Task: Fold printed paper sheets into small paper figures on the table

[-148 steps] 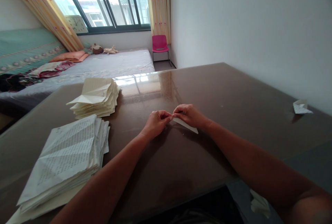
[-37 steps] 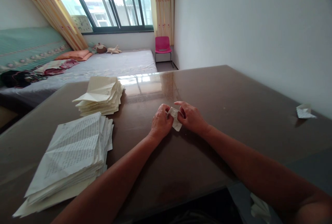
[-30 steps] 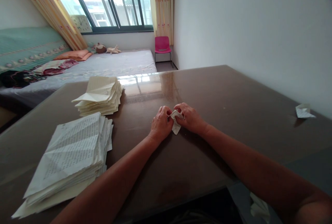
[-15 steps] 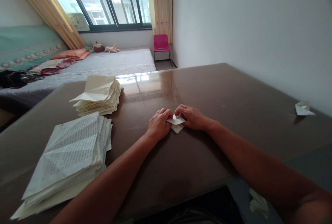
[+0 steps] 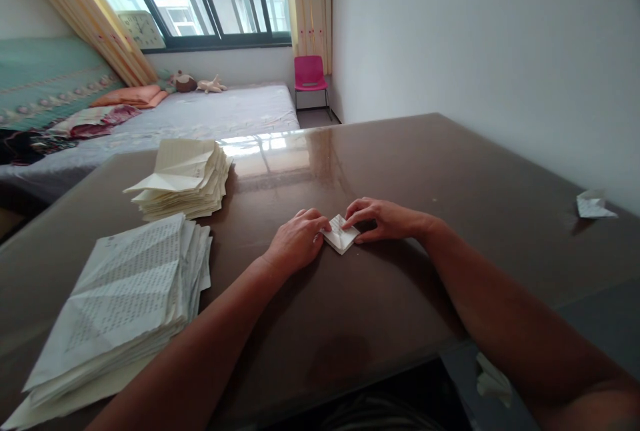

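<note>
A small white sheet of paper with printing, folded into a diamond point(image 5: 342, 236), lies flat on the brown table point(image 5: 380, 298) between my hands. My left hand point(image 5: 299, 236) grips its left corner, fingers curled and thumb against the edge. On the other side, my right hand point(image 5: 387, 219) has its index finger on top of the folded paper and its thumb at the right corner. The underside of the paper is hidden.
To the left lie a stack of written white sheets point(image 5: 125, 284) and, behind it, a stack of yellowish sheets point(image 5: 183, 174). A folded paper piece point(image 5: 595, 206) sits at the table's far right, near the wall. Crumpled paper point(image 5: 493, 381) is below the front edge.
The raised upper flap of the folded paper has gone down, leaving a flat diamond. My right hand has shifted slightly right, its fingers more extended. The view has tilted slightly.
</note>
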Tool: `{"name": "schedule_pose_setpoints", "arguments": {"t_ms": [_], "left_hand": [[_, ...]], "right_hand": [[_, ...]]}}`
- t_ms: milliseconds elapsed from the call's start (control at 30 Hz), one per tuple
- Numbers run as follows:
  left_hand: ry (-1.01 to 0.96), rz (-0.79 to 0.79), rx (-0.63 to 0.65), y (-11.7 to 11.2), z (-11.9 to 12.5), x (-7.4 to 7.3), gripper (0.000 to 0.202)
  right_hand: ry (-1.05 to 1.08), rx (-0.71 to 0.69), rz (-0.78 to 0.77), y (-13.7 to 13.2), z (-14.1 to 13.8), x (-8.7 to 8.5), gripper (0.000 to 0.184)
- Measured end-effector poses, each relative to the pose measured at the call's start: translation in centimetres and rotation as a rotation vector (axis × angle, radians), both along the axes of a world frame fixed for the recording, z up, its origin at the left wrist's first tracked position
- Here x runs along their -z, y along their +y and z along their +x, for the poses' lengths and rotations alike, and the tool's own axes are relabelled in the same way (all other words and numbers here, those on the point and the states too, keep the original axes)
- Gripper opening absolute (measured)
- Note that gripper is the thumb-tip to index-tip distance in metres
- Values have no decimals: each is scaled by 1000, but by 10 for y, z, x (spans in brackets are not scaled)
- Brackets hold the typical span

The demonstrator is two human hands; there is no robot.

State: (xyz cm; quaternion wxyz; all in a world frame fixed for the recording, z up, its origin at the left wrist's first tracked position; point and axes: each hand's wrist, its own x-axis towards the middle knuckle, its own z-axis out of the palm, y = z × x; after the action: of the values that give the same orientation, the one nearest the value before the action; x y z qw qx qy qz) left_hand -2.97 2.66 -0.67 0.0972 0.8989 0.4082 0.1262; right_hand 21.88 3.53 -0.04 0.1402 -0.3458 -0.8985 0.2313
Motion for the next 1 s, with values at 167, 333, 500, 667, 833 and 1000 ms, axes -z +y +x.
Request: {"name": "schedule_pose_setpoints", "arguments": {"t_ms": [167, 333, 500, 667, 833, 1000], "left_hand": [[21, -24, 96, 4, -8, -3, 38], [-47, 34, 195, 7, -11, -2, 25], [-101, 103, 215, 6, -2, 7, 31], [-38, 181, 177, -4, 4, 9, 27], [-5, 193, 154, -9, 5, 9, 28], [-27, 162, 156, -7, 4, 8, 28]], "right_hand": [[7, -19, -27, 3, 3, 2, 34], [-1, -51, -23, 6, 6, 6, 33], [-37, -65, 3, 5, 8, 3, 35], [-5, -56, 22, 3, 4, 1, 31], [115, 210, 176, 3, -16, 19, 29], [45, 306, 253, 2, -27, 28, 22]]}}
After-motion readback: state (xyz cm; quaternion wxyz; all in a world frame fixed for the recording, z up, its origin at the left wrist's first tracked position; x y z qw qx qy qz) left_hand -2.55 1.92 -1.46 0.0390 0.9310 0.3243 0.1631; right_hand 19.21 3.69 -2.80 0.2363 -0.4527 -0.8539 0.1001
